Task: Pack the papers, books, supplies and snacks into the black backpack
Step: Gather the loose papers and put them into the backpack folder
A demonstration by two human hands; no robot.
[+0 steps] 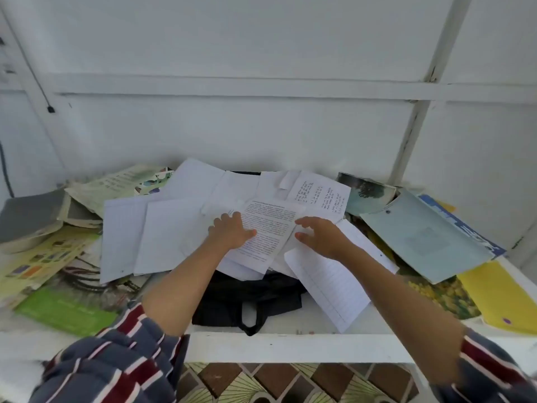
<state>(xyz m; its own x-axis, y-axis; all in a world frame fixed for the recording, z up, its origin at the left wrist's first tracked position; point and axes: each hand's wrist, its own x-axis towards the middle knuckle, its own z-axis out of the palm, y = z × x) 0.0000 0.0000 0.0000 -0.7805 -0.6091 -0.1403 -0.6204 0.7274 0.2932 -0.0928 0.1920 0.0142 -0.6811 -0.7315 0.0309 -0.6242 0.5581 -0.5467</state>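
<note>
Nearest to me, the two striped sleeves come in from the bottom, above a patterned tile floor. Just past the white front edge of the counter lies the black backpack, flat, with a strap loop toward me and most of its far part covered by loose papers. To its left a green booklet lies flat. To its right, a lined sheet lies partly on the bag and partly on the counter, and a yellow folder lies at the right end.

On top of the pile over the backpack is a printed sheet. My left hand rests on its left part, thumb stretched across the text and fingers bent at the sheet's edge (I cannot tell if they pinch the paper or only press it). My right hand is at the right side of the same sheet, with fingers spread and relaxed, gripping nothing, but I cannot say whether it touches the papers.

Farther left lie large blank sheets, colourful leaflets and a grey book. Farther right a pale blue folder lies tilted over other covers. Behind the printed sheet is a handwritten sheet, and then the white wall.
</note>
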